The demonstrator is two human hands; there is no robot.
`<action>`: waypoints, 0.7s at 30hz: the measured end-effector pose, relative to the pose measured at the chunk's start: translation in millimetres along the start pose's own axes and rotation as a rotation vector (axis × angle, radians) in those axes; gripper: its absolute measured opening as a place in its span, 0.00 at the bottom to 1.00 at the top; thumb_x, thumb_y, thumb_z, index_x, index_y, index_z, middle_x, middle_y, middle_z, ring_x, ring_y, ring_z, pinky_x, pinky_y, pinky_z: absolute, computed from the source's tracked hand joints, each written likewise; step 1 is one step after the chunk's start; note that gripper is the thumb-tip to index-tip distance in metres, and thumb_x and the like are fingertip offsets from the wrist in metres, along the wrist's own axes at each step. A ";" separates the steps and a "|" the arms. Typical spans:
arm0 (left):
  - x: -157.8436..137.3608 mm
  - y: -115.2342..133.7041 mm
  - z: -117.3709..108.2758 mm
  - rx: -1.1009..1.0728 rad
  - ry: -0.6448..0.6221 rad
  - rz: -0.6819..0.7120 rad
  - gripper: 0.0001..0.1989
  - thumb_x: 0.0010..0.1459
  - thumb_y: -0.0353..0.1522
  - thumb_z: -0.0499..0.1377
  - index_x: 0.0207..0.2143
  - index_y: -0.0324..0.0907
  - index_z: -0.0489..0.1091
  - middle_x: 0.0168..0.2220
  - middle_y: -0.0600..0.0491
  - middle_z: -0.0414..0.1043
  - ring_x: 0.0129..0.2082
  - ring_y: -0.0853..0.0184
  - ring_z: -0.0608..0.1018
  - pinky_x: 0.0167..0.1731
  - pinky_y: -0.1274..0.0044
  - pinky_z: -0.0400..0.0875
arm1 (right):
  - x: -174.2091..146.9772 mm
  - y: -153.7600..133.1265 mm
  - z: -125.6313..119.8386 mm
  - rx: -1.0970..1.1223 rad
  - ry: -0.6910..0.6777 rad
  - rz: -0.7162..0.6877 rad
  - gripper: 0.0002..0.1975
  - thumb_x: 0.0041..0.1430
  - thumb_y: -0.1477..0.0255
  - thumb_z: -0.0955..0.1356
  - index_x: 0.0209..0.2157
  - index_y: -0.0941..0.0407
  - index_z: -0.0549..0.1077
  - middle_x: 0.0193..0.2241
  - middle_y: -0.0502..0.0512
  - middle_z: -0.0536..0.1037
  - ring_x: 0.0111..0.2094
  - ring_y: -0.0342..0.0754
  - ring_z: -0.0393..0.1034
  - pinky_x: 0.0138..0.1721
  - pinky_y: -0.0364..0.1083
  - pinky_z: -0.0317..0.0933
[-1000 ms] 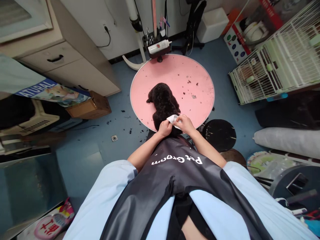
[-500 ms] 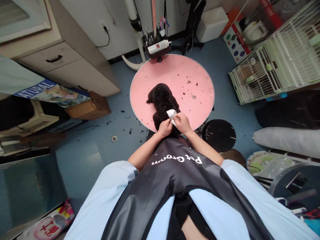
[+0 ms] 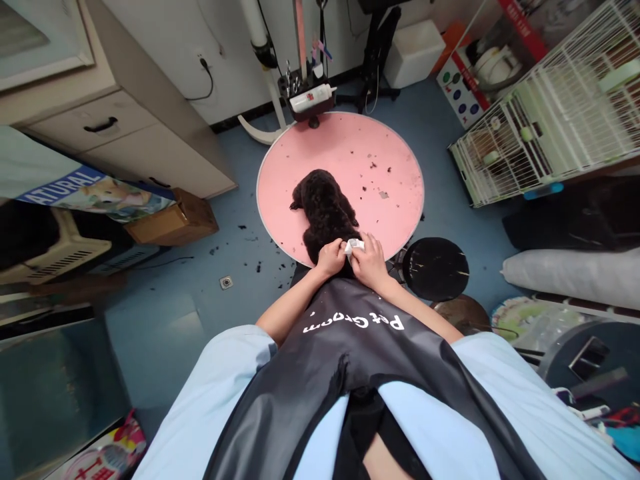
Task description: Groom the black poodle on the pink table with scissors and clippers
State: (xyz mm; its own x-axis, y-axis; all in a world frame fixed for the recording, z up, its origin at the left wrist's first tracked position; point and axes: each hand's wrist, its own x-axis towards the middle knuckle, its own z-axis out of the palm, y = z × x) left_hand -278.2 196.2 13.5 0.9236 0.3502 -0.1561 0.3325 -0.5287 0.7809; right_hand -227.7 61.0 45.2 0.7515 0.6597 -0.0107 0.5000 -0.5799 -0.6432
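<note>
A black curly-coated dog is on the round pink grooming table, at the edge nearest my body. My right hand has its fingers closed on a crumpled white tissue, held against the near end of the dog. Just left of the tissue, my left hand is closed in a pinch over the dark coat. What lies between its fingers is hidden. Both hands are close together in front of my black apron.
Dark hair clippings are scattered on the tabletop and floor. Beyond the table's far edge, a tool holder carries scissors and a white bottle. A round black stool stands at right, below a wire cage. A cardboard box is at left.
The tissue has moved slightly down and right and is more bunched up in my right hand. My right hand has lowered a little; my left hand has hardly moved. The view has shifted slightly.
</note>
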 end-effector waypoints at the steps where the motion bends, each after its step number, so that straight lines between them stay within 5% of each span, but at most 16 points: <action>1: -0.2 0.8 0.1 0.030 -0.001 -0.003 0.12 0.62 0.32 0.47 0.25 0.41 0.62 0.24 0.52 0.69 0.24 0.70 0.67 0.27 0.77 0.54 | 0.5 1.1 3.4 0.115 -0.030 0.040 0.10 0.56 0.70 0.65 0.37 0.56 0.76 0.56 0.61 0.64 0.59 0.59 0.52 0.60 0.60 0.43; 5: -2.1 3.2 -0.5 0.128 0.009 -0.017 0.13 0.63 0.34 0.46 0.27 0.42 0.62 0.26 0.51 0.71 0.26 0.68 0.70 0.27 0.77 0.54 | 4.7 9.1 18.2 0.773 -0.150 0.329 0.16 0.55 0.61 0.63 0.39 0.55 0.75 0.41 0.57 0.75 0.46 0.53 0.67 0.52 0.55 0.59; 7: -3.5 4.0 -0.6 0.149 0.011 0.008 0.14 0.63 0.35 0.45 0.26 0.42 0.62 0.26 0.51 0.71 0.26 0.68 0.70 0.27 0.76 0.53 | 5.2 11.2 23.0 0.905 -0.106 0.455 0.17 0.54 0.58 0.63 0.36 0.55 0.74 0.38 0.57 0.76 0.43 0.53 0.68 0.48 0.54 0.61; 13: -4.8 4.3 -0.5 0.084 0.071 -0.029 0.14 0.64 0.35 0.45 0.26 0.42 0.62 0.25 0.51 0.70 0.24 0.68 0.69 0.26 0.76 0.52 | 4.7 3.2 22.6 0.309 0.048 0.240 0.13 0.57 0.61 0.64 0.34 0.54 0.74 0.52 0.62 0.67 0.58 0.58 0.55 0.57 0.60 0.48; 16: -6.4 4.1 -2.2 0.042 0.102 -0.028 0.14 0.63 0.35 0.46 0.25 0.42 0.60 0.24 0.52 0.68 0.24 0.69 0.68 0.27 0.76 0.53 | 11.5 2.5 26.2 0.393 0.028 0.212 0.15 0.58 0.61 0.61 0.23 0.55 0.69 0.33 0.58 0.72 0.43 0.54 0.64 0.48 0.54 0.58; 18: -8.7 3.1 -2.9 0.007 0.108 -0.009 0.14 0.63 0.34 0.46 0.24 0.42 0.59 0.23 0.53 0.66 0.23 0.69 0.67 0.27 0.76 0.53 | 15.9 5.6 30.2 0.485 0.042 0.237 0.17 0.56 0.62 0.61 0.17 0.55 0.62 0.22 0.52 0.65 0.33 0.49 0.63 0.41 0.49 0.60; 21: -11.9 -1.1 -1.8 -0.081 0.135 0.003 0.15 0.63 0.35 0.46 0.23 0.42 0.56 0.20 0.55 0.61 0.21 0.71 0.64 0.26 0.77 0.52 | 17.7 12.5 34.5 0.538 0.074 0.245 0.17 0.52 0.62 0.63 0.16 0.55 0.60 0.20 0.49 0.62 0.30 0.46 0.59 0.38 0.46 0.59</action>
State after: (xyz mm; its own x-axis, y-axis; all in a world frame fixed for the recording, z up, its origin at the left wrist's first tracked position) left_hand -289.9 194.0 15.7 0.8887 0.4522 -0.0758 0.3087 -0.4680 0.8281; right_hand -222.9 82.0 10.6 0.8549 0.4911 -0.1671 0.0341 -0.3745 -0.9266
